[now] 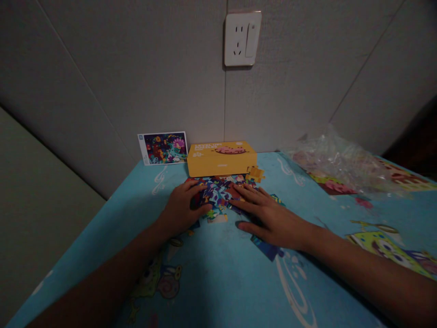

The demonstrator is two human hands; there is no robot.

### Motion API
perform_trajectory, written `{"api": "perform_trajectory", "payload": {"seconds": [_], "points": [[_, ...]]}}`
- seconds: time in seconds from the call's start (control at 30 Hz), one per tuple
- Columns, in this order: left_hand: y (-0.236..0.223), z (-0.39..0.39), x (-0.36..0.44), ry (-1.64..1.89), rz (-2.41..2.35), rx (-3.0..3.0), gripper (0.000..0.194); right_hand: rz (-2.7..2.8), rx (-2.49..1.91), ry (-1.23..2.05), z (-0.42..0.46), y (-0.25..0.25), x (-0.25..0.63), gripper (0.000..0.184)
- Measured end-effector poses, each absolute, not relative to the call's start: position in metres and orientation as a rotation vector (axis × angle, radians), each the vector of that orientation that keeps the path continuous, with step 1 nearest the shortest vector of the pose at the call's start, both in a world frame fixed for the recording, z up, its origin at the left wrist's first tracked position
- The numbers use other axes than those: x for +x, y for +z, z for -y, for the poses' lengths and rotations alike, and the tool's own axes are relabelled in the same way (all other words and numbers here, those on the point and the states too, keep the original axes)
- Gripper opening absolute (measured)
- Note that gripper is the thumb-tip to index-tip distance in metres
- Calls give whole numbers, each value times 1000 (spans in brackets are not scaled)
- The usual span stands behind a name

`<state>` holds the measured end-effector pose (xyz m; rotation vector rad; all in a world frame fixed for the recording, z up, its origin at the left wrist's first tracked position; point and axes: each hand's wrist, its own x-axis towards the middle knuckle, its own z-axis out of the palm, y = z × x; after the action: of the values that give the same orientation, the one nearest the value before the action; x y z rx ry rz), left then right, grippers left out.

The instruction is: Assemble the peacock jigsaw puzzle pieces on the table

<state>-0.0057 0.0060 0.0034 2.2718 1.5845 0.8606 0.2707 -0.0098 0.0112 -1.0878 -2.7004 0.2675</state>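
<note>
A pile of colourful jigsaw puzzle pieces (218,193) lies on the blue cartoon-print tablecloth (218,282). My left hand (182,207) rests at the pile's left edge, thumb and fingers apart. On the right side, my right hand (262,212) lies palm down over several pieces with its fingers stretched out. Neither hand visibly grips a piece, though what is under the palms is hidden. A dark blue group of pieces (264,248) shows below my right hand. Right behind the pile stands a yellow puzzle box (221,159), with a few yellow pieces (255,174) at its right front corner.
A picture card (165,148) leans against the wall, left of the box. Crumpled clear plastic (341,157) covers part of a printed sheet (336,186) at the right. The grey wall with a socket (242,38) closes off the table's far side.
</note>
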Motion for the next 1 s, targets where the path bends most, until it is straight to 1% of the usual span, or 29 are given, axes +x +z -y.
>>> {"api": "perform_trajectory", "payload": {"seconds": [0.13, 0.23, 0.33, 0.53, 0.8, 0.9, 1.0], "points": [[2, -8, -9, 846, -1642, 2312, 32, 2609, -1136, 166, 8, 11, 272, 49], [3, -9, -11, 881, -1701, 2282, 27, 2554, -1126, 138, 7, 12, 273, 39], [5, -8, -12, 936, -1745, 2264, 28, 2542, -1118, 140, 7, 11, 273, 36], [7, -10, -16, 1079, -1848, 2261, 36, 2544, -1096, 111, 6, 9, 274, 36], [-8, -17, -11, 840, -1708, 2405, 48, 2533, -1073, 75, 6, 6, 275, 38], [-6, -21, -7, 819, -1736, 2404, 49, 2538, -1076, 77, 6, 6, 273, 38], [-3, -25, -3, 829, -1756, 2397, 44, 2544, -1095, 85, 6, 6, 271, 37]]}}
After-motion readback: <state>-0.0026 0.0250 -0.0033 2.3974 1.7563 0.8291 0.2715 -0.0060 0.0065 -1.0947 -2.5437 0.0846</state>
